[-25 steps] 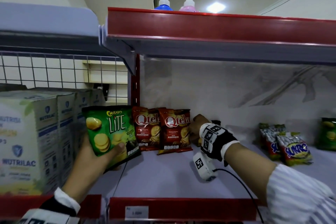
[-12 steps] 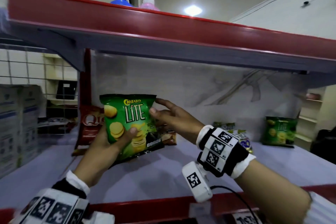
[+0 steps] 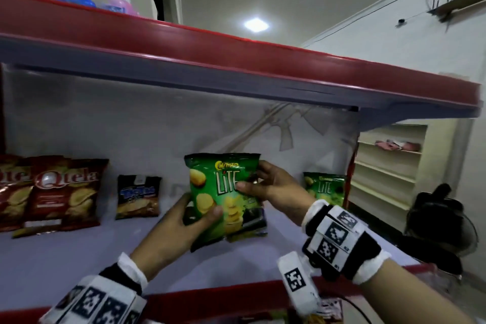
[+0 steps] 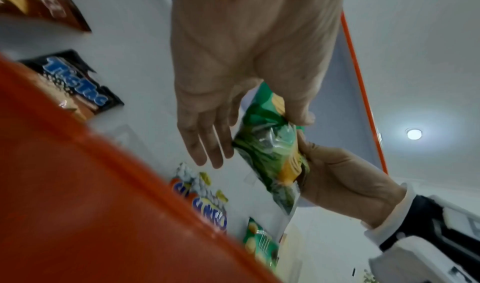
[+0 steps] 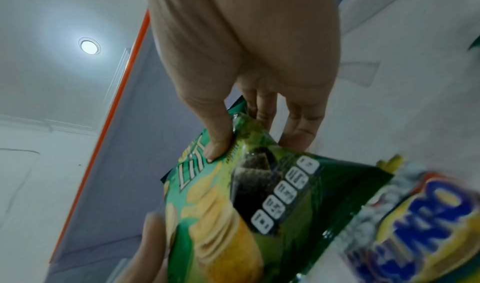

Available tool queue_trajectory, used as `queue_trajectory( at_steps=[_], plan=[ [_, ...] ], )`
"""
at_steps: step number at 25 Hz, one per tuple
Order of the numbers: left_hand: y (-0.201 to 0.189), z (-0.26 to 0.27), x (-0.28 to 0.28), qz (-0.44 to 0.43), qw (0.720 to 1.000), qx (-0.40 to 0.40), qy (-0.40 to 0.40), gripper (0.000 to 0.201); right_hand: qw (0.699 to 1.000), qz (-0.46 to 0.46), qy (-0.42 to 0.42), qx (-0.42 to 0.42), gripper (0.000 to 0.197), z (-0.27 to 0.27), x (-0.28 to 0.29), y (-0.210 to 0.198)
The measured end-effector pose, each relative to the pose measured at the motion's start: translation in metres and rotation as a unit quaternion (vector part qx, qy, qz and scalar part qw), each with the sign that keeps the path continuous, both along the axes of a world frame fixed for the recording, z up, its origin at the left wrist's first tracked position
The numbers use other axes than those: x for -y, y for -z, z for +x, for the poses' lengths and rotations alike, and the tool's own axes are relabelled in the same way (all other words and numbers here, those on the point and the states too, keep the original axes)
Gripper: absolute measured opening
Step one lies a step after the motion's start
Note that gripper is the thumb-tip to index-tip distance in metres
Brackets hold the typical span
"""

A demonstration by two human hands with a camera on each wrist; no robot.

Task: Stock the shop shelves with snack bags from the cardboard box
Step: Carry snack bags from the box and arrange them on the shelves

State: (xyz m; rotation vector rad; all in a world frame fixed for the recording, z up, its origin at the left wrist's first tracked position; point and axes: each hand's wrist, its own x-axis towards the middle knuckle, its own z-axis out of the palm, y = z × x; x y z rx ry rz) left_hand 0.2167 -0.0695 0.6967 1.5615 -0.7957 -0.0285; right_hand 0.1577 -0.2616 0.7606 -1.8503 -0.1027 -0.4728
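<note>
A green Chitato Lite bag (image 3: 210, 192) is held upright over the middle of the pale shelf (image 3: 79, 258). My left hand (image 3: 202, 218) grips its lower left corner, thumb on the front. My right hand (image 3: 252, 179) pinches its upper right edge, thumb in front and fingers behind. In the left wrist view the left thumb presses the bag (image 4: 270, 154) while the other fingers (image 4: 207, 150) lie straight behind it. The right wrist view shows the right thumb on the bag (image 5: 233, 205). No cardboard box is in view.
Red Qtela bags (image 3: 65, 192) and a black bag (image 3: 138, 197) stand at the back left. A second green Lite bag (image 3: 324, 188) stands at the back right, and a Sukro bag (image 5: 428, 226) lies near it. The red-edged upper shelf (image 3: 236, 60) hangs low overhead.
The green bag has been carried right, from beside the Qtela bags to mid-shelf. My right hand left the Qtela bags and took hold of the green bag's upper right edge.
</note>
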Motion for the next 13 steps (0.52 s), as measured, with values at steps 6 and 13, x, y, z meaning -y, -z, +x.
queue_trajectory(
  at_steps=[6, 13],
  plan=[
    [0.045, -0.013, 0.077, 0.091, 0.985, 0.0, -0.144, 0.011, 0.987, -0.049, 0.152, -0.027, 0.042, -0.016, 0.16, 0.0],
    [0.048, -0.021, 0.07, 0.241, 0.941, 0.072, -0.226, 0.004, 0.932, -0.097, 0.268, -0.222, 0.043, 0.019, 0.27, 0.023]
  ],
)
